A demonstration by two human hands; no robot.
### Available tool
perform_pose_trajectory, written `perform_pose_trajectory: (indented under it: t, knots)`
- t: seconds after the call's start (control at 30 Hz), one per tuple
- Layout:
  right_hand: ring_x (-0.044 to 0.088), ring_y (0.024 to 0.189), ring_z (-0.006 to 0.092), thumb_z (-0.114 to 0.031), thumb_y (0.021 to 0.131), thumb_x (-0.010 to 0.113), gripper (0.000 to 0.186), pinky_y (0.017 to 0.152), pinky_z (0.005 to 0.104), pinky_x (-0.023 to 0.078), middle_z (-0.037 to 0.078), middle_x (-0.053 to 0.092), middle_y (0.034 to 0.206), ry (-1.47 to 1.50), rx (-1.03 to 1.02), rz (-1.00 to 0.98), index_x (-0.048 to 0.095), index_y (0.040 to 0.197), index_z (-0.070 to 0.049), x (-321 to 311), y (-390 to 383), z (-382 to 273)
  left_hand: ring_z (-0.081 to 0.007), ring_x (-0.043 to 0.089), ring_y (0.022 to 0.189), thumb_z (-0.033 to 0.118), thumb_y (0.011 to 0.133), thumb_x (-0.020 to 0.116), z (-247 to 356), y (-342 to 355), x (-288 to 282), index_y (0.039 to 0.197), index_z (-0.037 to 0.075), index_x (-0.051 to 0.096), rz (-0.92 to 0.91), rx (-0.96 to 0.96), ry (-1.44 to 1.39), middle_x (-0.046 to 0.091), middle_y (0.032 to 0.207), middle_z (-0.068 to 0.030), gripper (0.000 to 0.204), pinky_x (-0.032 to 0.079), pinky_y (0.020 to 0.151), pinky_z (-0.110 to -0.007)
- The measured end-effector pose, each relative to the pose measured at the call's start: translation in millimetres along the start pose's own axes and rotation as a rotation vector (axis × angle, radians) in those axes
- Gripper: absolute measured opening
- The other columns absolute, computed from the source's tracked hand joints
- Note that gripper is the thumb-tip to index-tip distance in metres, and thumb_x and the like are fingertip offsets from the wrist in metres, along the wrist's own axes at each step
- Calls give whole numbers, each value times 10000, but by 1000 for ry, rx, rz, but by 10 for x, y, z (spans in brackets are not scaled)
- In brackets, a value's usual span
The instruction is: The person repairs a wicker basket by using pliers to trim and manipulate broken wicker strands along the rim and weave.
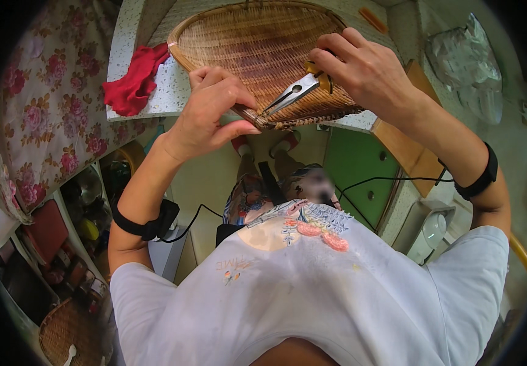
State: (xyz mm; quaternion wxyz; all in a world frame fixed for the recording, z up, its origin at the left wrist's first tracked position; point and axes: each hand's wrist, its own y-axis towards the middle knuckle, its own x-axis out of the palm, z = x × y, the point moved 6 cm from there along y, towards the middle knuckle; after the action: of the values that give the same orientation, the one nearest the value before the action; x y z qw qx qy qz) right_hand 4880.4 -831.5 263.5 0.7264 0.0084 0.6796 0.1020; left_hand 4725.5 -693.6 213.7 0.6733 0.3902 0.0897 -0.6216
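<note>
A woven bamboo basket (257, 43), shallow and brown, rests tilted on the speckled counter with its near rim toward me. My left hand (217, 107) is closed on that rim, thumb underneath and fingers on top. Long-nose pliers (297, 89) with yellow handles are in my right hand (358, 67), its fingers wrapped round the handles. The tips of the pliers point down and left at the rim, right beside my left fingertips. Whether the jaws grip a strand there is too small to tell.
A red cloth (134, 82) lies on the speckled counter (172, 91) to the left. An orange-brown strip (373, 20) is at the back right. Beyond my right arm sits a silvery plastic bag (467, 67). Green cabinet doors (361, 168) are below, and a floral curtain (56, 91) hangs left.
</note>
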Motion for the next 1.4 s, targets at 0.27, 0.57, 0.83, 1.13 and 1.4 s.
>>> perform_pose_trajectory:
  t: [0.27, 0.57, 0.83, 1.13, 1.4]
  knots:
    - [596, 938, 224, -114, 782, 660, 260, 683, 324, 554, 48, 589, 972, 27, -2, -19, 578, 1029, -111, 38, 33, 8, -230, 542, 919, 383, 773, 774, -9, 20, -18, 951, 118, 616, -6, 4, -9, 617, 898, -2, 355, 302, 914, -395]
    - [594, 960, 227, -108, 781, 661, 279, 707, 328, 548, 51, 597, 995, 58, -14, -56, 578, 1048, -107, 63, 52, 50, -231, 509, 916, 403, 805, 760, -57, 6, -18, 994, 130, 615, -34, 10, -12, 619, 913, 5, 362, 289, 923, -388]
    - [596, 973, 232, -109, 783, 657, 283, 709, 332, 554, 55, 602, 996, 74, -3, -107, 578, 1054, -101, 104, 67, 64, -224, 541, 917, 362, 753, 792, -40, 42, -46, 943, 134, 612, -10, -2, -21, 598, 878, 7, 348, 309, 895, -388]
    - [602, 972, 243, -154, 787, 665, 222, 819, 373, 526, 67, 624, 956, -15, -195, -56, 542, 951, -67, -30, 189, 71, -230, 533, 897, 386, 787, 769, -34, 15, -24, 968, 127, 606, -51, 16, -15, 609, 906, 4, 356, 295, 918, -411]
    - [646, 909, 268, -129, 829, 639, 180, 822, 351, 532, 103, 651, 874, 23, -209, -347, 545, 946, -29, -204, 235, -113, -223, 530, 928, 339, 749, 785, 56, -26, 88, 950, 149, 608, -93, 16, 29, 572, 887, 12, 329, 313, 901, -402]
